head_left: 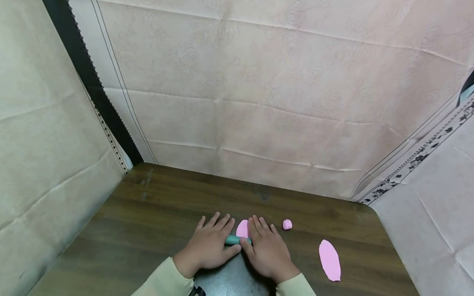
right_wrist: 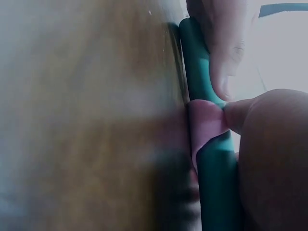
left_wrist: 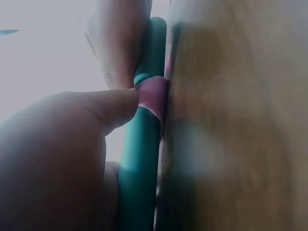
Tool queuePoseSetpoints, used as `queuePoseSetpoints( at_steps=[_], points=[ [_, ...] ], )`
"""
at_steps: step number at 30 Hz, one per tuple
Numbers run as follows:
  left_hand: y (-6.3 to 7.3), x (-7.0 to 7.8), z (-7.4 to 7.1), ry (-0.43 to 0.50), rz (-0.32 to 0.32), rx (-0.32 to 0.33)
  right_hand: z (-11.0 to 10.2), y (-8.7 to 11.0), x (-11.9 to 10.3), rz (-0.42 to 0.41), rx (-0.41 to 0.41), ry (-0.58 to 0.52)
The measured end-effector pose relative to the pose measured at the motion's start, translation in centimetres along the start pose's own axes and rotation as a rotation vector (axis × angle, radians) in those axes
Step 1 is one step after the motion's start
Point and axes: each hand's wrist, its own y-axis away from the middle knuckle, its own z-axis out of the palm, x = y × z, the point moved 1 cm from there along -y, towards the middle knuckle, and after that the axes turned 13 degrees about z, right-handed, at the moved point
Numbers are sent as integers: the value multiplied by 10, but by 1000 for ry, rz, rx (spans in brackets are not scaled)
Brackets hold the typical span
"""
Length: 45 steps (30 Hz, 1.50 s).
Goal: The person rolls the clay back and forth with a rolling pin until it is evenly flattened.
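Observation:
Under both hands lies a green rolling rod (head_left: 232, 240), with a flattened piece of pink modelling clay (head_left: 242, 228) beneath it and reaching out on its far side. My left hand (head_left: 210, 247) rests on the rod's left part, fingers straight and spread. On the right part rests my right hand (head_left: 267, 251), its fingers straight too. The thumbs come close together at the middle of the rod. Both wrist views show a band of pink clay (left_wrist: 153, 96) curling up round the green rod (right_wrist: 216, 187), with a thumb at its edge. The palms hide the rod's ends from above.
A small pink clay ball (head_left: 286, 224) sits beyond the right hand. Farther right a flat pink clay oval (head_left: 329, 261) lies on the wooden table (head_left: 155, 230). A dark grey shiny patch (head_left: 226, 283) shows between the forearms. Cloth-like sheets (head_left: 259, 102) stand round the table.

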Motion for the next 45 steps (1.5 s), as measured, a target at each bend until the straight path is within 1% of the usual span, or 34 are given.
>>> queuePoseSetpoints(
  at_steps=[6, 16, 21, 26, 31, 37, 41, 45],
  points=[
    [-13, -8, 0, -32, -10, 26, 1, -14, 4, 9, -13, -8],
    [-39, -25, 0, -64, -50, 22, -1, -46, 13, 0, -24, -18],
    [-46, -30, -3, -78, -56, 21, -3, -55, 15, 8, -34, -30],
    [-44, -28, -3, -65, -61, 12, -3, -52, 15, 12, -56, -31],
    [-37, -24, -3, -55, -43, 9, -3, -43, 13, 8, -67, -14],
    [-27, -20, -1, -46, -32, 7, -2, -34, 9, -2, -63, -12],
    [-21, -18, 1, -39, -14, 4, 0, -27, 9, -8, -53, -14],
    [-15, -15, 1, -41, 10, 14, -1, -19, 7, -18, -49, -12]
  ],
)
